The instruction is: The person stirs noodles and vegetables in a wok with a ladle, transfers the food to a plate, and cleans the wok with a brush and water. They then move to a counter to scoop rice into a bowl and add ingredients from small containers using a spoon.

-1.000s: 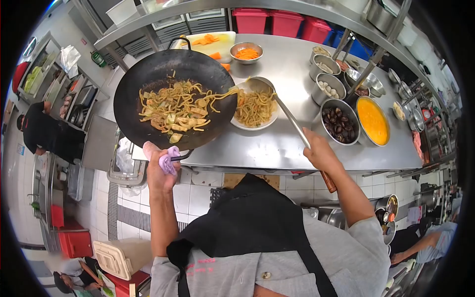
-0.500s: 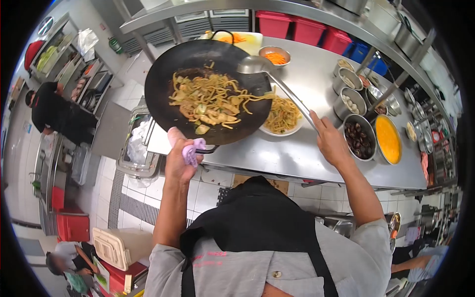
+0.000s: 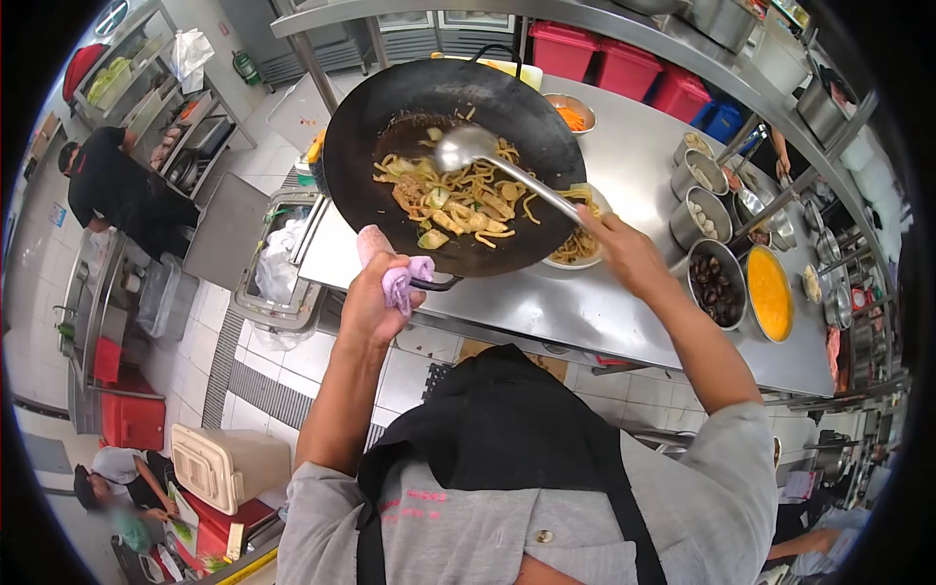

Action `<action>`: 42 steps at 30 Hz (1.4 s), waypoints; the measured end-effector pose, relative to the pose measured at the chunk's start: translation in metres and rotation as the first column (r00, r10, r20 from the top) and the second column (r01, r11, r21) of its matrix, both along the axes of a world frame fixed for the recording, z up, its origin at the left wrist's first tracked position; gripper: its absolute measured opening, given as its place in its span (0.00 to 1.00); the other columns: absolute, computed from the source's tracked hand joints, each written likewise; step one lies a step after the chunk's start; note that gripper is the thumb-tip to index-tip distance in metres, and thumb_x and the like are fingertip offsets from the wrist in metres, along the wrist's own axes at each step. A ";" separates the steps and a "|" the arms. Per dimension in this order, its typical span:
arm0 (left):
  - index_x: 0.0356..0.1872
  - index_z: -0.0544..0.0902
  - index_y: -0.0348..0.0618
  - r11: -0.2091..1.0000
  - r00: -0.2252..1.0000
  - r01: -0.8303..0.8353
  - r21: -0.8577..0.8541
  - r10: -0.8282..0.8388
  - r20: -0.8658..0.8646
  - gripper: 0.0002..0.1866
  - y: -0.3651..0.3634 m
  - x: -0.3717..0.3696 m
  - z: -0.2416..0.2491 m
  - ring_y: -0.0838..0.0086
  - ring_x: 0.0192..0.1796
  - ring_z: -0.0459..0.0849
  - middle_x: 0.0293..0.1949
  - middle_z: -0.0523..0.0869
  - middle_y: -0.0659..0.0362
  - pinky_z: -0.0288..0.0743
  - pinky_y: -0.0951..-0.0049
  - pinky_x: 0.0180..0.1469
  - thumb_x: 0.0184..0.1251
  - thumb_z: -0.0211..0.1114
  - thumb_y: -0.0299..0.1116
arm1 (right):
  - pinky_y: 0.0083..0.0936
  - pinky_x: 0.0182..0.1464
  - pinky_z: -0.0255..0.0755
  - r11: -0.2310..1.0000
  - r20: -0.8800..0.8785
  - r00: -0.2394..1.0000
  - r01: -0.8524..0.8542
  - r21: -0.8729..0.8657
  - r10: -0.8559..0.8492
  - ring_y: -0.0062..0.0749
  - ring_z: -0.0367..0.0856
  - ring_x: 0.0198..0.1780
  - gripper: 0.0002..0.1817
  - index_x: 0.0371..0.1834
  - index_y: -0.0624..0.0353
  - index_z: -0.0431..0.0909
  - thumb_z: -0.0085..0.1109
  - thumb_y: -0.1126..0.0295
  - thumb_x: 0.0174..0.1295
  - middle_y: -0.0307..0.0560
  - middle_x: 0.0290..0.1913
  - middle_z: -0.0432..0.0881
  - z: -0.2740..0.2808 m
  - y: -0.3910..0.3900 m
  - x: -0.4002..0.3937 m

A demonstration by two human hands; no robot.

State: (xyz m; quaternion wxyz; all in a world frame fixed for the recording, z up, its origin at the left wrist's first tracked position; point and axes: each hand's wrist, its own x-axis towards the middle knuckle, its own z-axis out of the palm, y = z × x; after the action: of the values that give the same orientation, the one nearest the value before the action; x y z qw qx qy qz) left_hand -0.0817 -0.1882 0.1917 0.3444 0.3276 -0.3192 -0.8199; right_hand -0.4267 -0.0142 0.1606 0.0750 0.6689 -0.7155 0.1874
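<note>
My left hand [image 3: 378,292] is closed round the near handle of a large black wok [image 3: 351,166], with a purple cloth [image 3: 400,285] between palm and handle. Thick noodles with meat and vegetable pieces [image 3: 458,200] lie in the wok. My right hand [image 3: 624,249] grips the long handle of a steel ladle [image 3: 466,148], whose bowl is over the noodles inside the wok. Partly hidden under the wok's right rim, a white bowl [image 3: 593,261] holds more noodles.
On the steel counter [image 3: 624,161] stand a bowl of carrot strips [image 3: 575,115], a pot of dark pieces [image 3: 717,283], a container of yellow liquid [image 3: 770,292] and several other pots. A shelf [image 3: 585,21] runs above the back. Co-workers are at the left [image 3: 127,195] and lower left [image 3: 132,483].
The wok has shifted right and now covers more of the white bowl. The ladle has moved from the wok's right rim to over its middle. Fewer noodles show in the wok.
</note>
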 end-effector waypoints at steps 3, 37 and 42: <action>0.36 0.77 0.40 1.000 1.000 -0.019 -0.013 0.019 -0.009 0.06 0.000 0.016 -0.007 0.71 0.30 0.81 0.32 0.80 0.57 0.73 0.70 0.25 0.64 0.63 0.30 | 0.43 0.42 0.77 0.979 -0.038 0.991 0.130 0.160 -0.125 0.47 0.81 0.41 0.37 0.76 0.42 0.63 0.50 0.79 0.60 0.49 0.43 0.73 0.017 0.061 0.011; 0.37 0.77 0.42 0.994 0.998 -0.045 -0.100 0.048 0.034 0.07 0.002 0.028 -0.006 0.72 0.30 0.81 0.32 0.80 0.59 0.73 0.71 0.24 0.60 0.65 0.29 | 0.44 0.48 0.77 0.961 0.019 0.971 0.233 0.148 -0.239 0.51 0.81 0.45 0.41 0.76 0.40 0.63 0.50 0.83 0.55 0.52 0.45 0.76 0.033 0.028 0.017; 0.36 0.77 0.42 0.992 0.997 -0.080 -0.093 0.079 -0.006 0.06 0.003 0.015 -0.012 0.72 0.31 0.80 0.32 0.79 0.58 0.72 0.71 0.25 0.61 0.64 0.29 | 0.45 0.48 0.77 0.918 0.030 0.937 0.334 0.215 -0.348 0.52 0.82 0.44 0.41 0.76 0.40 0.63 0.48 0.83 0.56 0.52 0.44 0.76 0.026 0.072 0.013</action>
State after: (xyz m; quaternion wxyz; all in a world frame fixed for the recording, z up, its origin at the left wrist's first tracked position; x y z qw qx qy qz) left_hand -0.0665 -0.1855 0.1800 0.3922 0.3224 -0.3435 -0.7901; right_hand -0.4140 0.0573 0.1869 0.0123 0.5315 -0.8386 0.1185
